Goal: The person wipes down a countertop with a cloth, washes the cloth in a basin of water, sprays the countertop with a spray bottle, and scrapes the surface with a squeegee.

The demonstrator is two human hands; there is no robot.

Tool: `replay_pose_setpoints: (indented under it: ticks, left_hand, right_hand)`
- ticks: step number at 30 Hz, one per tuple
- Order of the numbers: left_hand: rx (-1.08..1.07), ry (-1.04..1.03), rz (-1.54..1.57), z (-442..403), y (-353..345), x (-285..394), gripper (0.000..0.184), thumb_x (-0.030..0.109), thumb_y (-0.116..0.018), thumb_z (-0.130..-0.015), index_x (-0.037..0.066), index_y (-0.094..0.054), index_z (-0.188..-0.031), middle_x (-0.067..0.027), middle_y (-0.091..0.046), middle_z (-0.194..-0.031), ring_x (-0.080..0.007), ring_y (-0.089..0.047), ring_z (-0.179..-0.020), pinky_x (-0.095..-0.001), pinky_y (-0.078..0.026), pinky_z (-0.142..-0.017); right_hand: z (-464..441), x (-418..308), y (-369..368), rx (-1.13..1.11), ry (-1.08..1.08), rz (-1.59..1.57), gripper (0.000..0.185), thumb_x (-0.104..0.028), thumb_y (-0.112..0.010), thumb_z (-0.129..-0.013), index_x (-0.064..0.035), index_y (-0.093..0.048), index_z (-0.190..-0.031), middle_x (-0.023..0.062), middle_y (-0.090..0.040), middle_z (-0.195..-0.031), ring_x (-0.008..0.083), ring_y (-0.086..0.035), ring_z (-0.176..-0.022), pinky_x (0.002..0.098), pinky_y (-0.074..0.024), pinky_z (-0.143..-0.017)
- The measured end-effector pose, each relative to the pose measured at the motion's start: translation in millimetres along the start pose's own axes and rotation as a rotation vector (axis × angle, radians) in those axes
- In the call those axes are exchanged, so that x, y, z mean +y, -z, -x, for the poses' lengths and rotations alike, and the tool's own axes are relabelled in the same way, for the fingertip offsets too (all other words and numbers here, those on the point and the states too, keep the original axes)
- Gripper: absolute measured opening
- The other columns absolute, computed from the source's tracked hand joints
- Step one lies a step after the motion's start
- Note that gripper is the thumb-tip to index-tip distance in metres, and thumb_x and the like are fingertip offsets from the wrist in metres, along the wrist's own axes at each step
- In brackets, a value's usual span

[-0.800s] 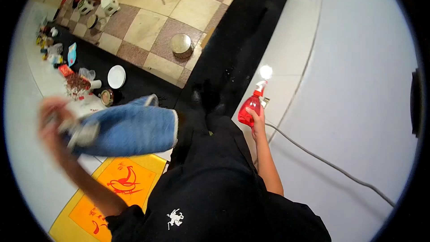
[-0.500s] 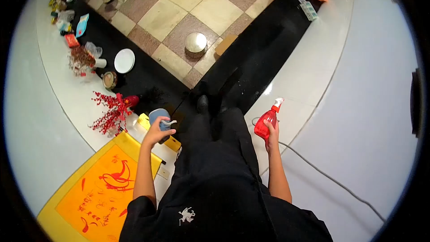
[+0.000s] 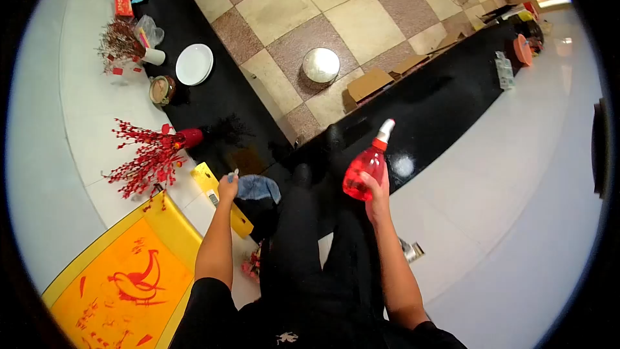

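In the head view my left hand (image 3: pixel 228 187) is closed around the pale handle of a blue-grey cleaning pad (image 3: pixel 258 188). The pad points right, beside my legs and over the black counter. My right hand (image 3: pixel 378 197) grips a red spray bottle (image 3: pixel 363 173), its white nozzle tilted up and to the right above the dark surface. Fingers wrap round the bottle's body, below its trigger head. Close to my left hand lies a long yellow box or strip (image 3: pixel 213 184). Farther up is a red vase (image 3: pixel 190 137) with red berry branches (image 3: pixel 145 155).
A black counter (image 3: pixel 445 103) forms a V ahead. White plates (image 3: pixel 194 64), a brown jar (image 3: pixel 161 90) and a white vase (image 3: pixel 154 56) stand along its left arm. An orange basin (image 3: pixel 522 50) sits far right. Below are a round stool (image 3: pixel 321 65) and a cardboard box (image 3: pixel 369 84).
The view has shifted. My right hand has brought the spray bottle inward and forward over the black counter. My left hand has turned the pad so it points right.
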State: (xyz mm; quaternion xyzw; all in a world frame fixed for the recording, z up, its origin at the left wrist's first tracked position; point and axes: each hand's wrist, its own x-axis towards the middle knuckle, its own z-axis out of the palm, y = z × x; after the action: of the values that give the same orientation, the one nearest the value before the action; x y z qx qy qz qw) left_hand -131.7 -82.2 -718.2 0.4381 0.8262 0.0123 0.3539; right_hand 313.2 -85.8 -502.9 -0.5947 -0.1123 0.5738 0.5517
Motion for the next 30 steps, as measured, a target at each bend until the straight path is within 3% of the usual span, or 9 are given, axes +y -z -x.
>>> replay_pose_setpoints:
  ticks: [8, 10, 12, 13, 16, 19, 24, 28, 30]
  left_hand:
    - [0.713, 0.396, 0.575, -193.6, -137.9, 26.8, 0.035, 0.019, -0.051, -0.102, 0.005, -0.048, -0.133, -0.0225, -0.061, -0.128, -0.0423, -0.059, -0.115, -0.0473, -0.046, -0.096]
    - [0.774, 0.285, 0.589, -239.5, -162.2, 26.5, 0.038, 0.016, -0.051, -0.101, 0.005, -0.045, -0.137, -0.0237, -0.059, -0.13, -0.0422, -0.057, -0.119, -0.047, -0.044, -0.1]
    - [0.598, 0.133, 0.556, -282.3, -182.8, 19.6, 0.049, 0.014, -0.053, -0.1, 0.003, -0.038, -0.146, -0.0256, -0.048, -0.144, -0.0419, -0.047, -0.133, -0.0455, -0.037, -0.109]
    - [0.579, 0.079, 0.464, -302.2, -189.3, 9.8, 0.053, 0.015, -0.052, -0.1, 0.004, -0.035, -0.148, -0.0256, -0.043, -0.149, -0.0413, -0.041, -0.137, -0.0446, -0.033, -0.112]
    - [0.48, -0.065, 0.359, -368.8, -222.9, -9.1, 0.068, 0.028, -0.053, -0.101, 0.003, -0.023, -0.156, -0.0242, -0.021, -0.162, -0.0384, -0.016, -0.151, -0.0458, -0.016, -0.122]
    - [0.743, 0.008, 0.156, -394.0, -246.9, -0.9, 0.085, 0.053, -0.057, -0.095, 0.0, -0.027, -0.155, -0.0232, -0.022, -0.162, -0.0382, -0.02, -0.151, -0.0559, -0.017, -0.12]
    - [1.105, 0.121, -0.011, -412.5, -241.2, 34.5, 0.07, 0.05, -0.058, -0.095, 0.005, -0.043, -0.146, -0.0202, -0.045, -0.148, -0.0371, -0.041, -0.138, -0.0496, -0.03, -0.115]
    - [1.072, 0.034, -0.08, -440.4, -210.7, 33.5, 0.062, 0.046, -0.056, -0.097, 0.005, -0.046, -0.143, -0.0188, -0.047, -0.145, -0.037, -0.044, -0.134, -0.049, -0.033, -0.111]
    - [1.06, 0.051, -0.108, -440.7, -211.1, 40.6, 0.061, 0.044, -0.056, -0.097, 0.006, -0.046, -0.143, -0.0188, -0.047, -0.145, -0.0368, -0.044, -0.134, -0.0491, -0.034, -0.111]
  right_hand:
    - [-132.7, 58.0, -56.9, -0.146, -0.079, 0.21, 0.066, -0.017, -0.081, -0.074, -0.0041, -0.048, -0.13, 0.0084, -0.062, -0.116, 0.0196, -0.06, -0.107, 0.0343, -0.0459, -0.096]
    - [-139.3, 46.0, -55.8, -0.136, -0.106, 0.182, 0.081, -0.019, -0.08, -0.069, -0.002, -0.042, -0.139, 0.0114, -0.061, -0.119, 0.024, -0.061, -0.11, 0.0373, -0.0469, -0.099]
    - [-154.0, 43.4, -49.1, 0.012, -0.174, 0.191, 0.102, -0.027, -0.078, -0.062, -0.0001, -0.032, -0.148, 0.0171, -0.058, -0.124, 0.0295, -0.061, -0.111, 0.041, -0.049, -0.099]
    - [-161.4, 56.7, -27.0, 0.017, -0.067, 0.259, 0.092, -0.034, -0.071, -0.075, -0.0015, -0.029, -0.15, 0.0268, -0.056, -0.126, 0.0394, -0.063, -0.11, 0.0515, -0.0534, -0.096]
    - [-183.0, 46.3, -35.4, -0.018, -0.048, 0.3, 0.086, -0.037, -0.067, -0.082, -0.0001, -0.03, -0.149, 0.0303, -0.055, -0.13, 0.0423, -0.065, -0.108, 0.0493, -0.0554, -0.093]
    - [-198.6, 47.9, -41.1, 0.163, -0.021, 0.179, 0.106, -0.039, -0.082, -0.065, 0.0002, -0.029, -0.147, 0.0281, -0.057, -0.125, 0.0401, -0.067, -0.102, 0.0483, -0.0588, -0.087]
    - [-232.8, 55.6, -40.3, -0.006, 0.063, 0.287, 0.108, -0.041, -0.082, -0.063, -0.0002, -0.029, -0.148, 0.0262, -0.057, -0.124, 0.0387, -0.067, -0.101, 0.0469, -0.059, -0.087]
    - [-256.2, 67.3, -56.6, -0.042, 0.121, 0.407, 0.11, -0.043, -0.083, -0.062, -0.0005, -0.03, -0.148, 0.0247, -0.057, -0.124, 0.0376, -0.067, -0.1, 0.0457, -0.0591, -0.086]
    - [-275.1, 72.4, -60.0, -0.043, 0.24, 0.481, 0.094, -0.04, -0.076, -0.074, 0.0006, -0.033, -0.146, 0.0242, -0.058, -0.123, 0.0371, -0.066, -0.102, 0.045, -0.0572, -0.088]
